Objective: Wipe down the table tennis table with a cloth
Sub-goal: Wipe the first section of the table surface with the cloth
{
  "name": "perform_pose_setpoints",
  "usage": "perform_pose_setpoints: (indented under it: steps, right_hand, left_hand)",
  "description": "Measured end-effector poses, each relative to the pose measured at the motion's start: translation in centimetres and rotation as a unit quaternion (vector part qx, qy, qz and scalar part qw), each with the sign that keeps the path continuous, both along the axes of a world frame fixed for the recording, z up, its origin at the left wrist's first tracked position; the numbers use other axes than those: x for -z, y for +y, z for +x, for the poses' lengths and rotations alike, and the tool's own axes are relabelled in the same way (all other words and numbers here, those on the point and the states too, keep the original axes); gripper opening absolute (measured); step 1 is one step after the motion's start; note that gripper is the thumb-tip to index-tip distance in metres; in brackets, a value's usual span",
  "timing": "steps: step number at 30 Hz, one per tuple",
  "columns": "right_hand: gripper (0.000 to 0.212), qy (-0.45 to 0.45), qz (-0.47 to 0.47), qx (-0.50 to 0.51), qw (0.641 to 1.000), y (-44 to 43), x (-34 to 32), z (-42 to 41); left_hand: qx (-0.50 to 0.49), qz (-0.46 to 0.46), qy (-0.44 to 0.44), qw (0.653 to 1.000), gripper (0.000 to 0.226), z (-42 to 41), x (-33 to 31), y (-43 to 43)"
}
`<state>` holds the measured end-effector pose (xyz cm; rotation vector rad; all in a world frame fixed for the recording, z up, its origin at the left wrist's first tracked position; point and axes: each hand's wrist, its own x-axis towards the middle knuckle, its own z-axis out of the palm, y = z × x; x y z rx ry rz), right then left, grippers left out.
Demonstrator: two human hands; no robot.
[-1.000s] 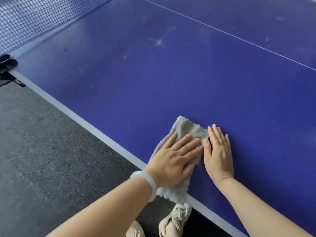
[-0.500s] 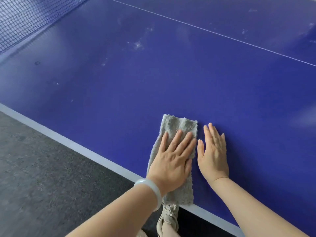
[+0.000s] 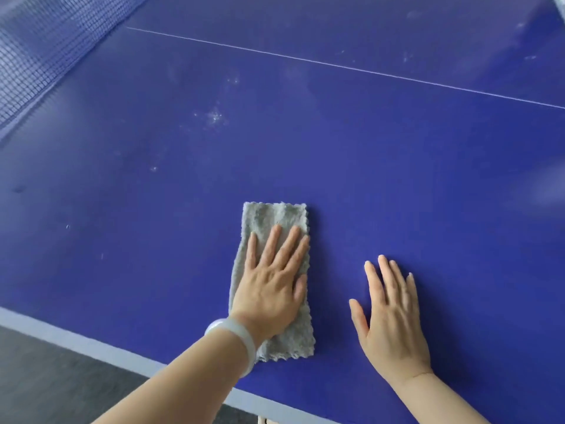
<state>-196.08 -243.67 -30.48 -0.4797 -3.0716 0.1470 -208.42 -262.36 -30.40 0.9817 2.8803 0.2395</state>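
A grey folded cloth [image 3: 275,217] lies flat on the blue table tennis table [image 3: 382,166], a little in from the near white edge. My left hand [image 3: 273,286] presses flat on the cloth with straight, spread fingers; a pale bangle sits on that wrist. My right hand [image 3: 389,316] rests flat on the bare table to the right of the cloth, apart from it, fingers straight. White dusty specks [image 3: 215,116] mark the surface farther in.
The net [image 3: 39,53] runs across the upper left. A thin white centre line [image 3: 336,65] crosses the table at the back. The table's white edge stripe [image 3: 91,347] borders dark grey floor [image 3: 46,387] at the lower left.
The cloth has slid forward, away from the table edge, and now lies flat as a rectangle under my left hand. My right hand has moved off to the right of the cloth.
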Motion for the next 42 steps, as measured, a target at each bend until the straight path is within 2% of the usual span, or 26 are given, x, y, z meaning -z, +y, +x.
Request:
perform_pose_setpoints:
  steps: [4, 6, 11, 16, 20, 23, 25, 27, 30, 32, 35, 38, 40, 42]
  right_hand:
    - [0.070, 0.003, 0.005, 0.002, 1.000, -0.1, 0.1, -0.1]
    - [0.072, 0.018, 0.004, 0.008, 1.000, -0.1, 0.2, -0.3]
    - [0.066, 0.053, 0.029, 0.048, 0.997, -0.2, 0.1, -1.6]
    - [0.052, 0.060, 0.007, 0.090, 0.994, 2.9, -0.4, -7.5]
    - [0.058, 0.035, -0.029, 0.136, 0.990, 5.5, -0.4, -14.4]
    - [0.057, 0.028, -0.023, 0.179, 0.983, 5.5, 0.7, -16.2]
    - [0.055, 0.049, -0.032, 0.190, 0.980, 5.5, 1.0, -16.0]
    - [0.050, 0.069, -0.049, 0.191, 0.978, 5.6, 1.0, -15.8]
    - [0.047, 0.091, -0.058, 0.191, 0.976, 6.0, 0.7, -16.0]
    - [0.048, 0.083, -0.047, 0.186, 0.978, 5.8, 0.7, -15.9]
    - [0.051, 0.047, -0.037, 0.193, 0.979, 5.7, 0.6, -15.9]
    - [0.054, 0.031, -0.025, 0.197, 0.980, 5.5, 0.5, -16.1]
    - [0.053, 0.035, -0.026, 0.200, 0.979, 5.4, 0.5, -16.1]
    - [0.051, 0.044, -0.030, 0.199, 0.979, 5.4, 0.5, -16.1]
  left_hand:
    - [0.155, -0.006, -0.023, 0.988, 0.063, -0.6, 0.0, 2.4]
    - [0.179, -0.005, -0.024, 0.984, 0.062, -3.2, 0.0, 1.9]
    - [0.025, -0.017, -0.023, 0.999, 0.062, -6.9, -0.3, 1.0]
    - [0.028, -0.021, -0.016, 0.999, 0.063, -6.6, -0.1, 1.1]
    - [0.034, -0.020, -0.024, 0.999, 0.064, -6.7, -0.5, 1.1]
    - [0.023, -0.006, -0.014, 1.000, 0.065, -6.2, -0.4, 1.6]
    - [0.069, 0.011, -0.024, 0.997, 0.064, -5.4, -0.2, 3.9]
    - [0.168, 0.031, -0.029, 0.985, 0.063, -4.6, 0.1, 7.1]
    - [0.238, 0.027, -0.026, 0.970, 0.063, -7.6, 0.2, 9.7]
    - [0.194, 0.016, -0.002, 0.981, 0.061, -12.3, 0.0, 8.9]
    - [0.021, -0.010, -0.003, 1.000, 0.061, -19.8, -0.2, 5.8]
    - [-0.110, 0.000, -0.030, 0.994, 0.060, -20.7, -0.5, 3.6]
    - [-0.086, 0.011, -0.003, 0.996, 0.061, -16.3, -0.5, 4.6]
    - [0.060, 0.036, 0.001, 0.998, 0.062, -11.0, -0.1, 6.6]
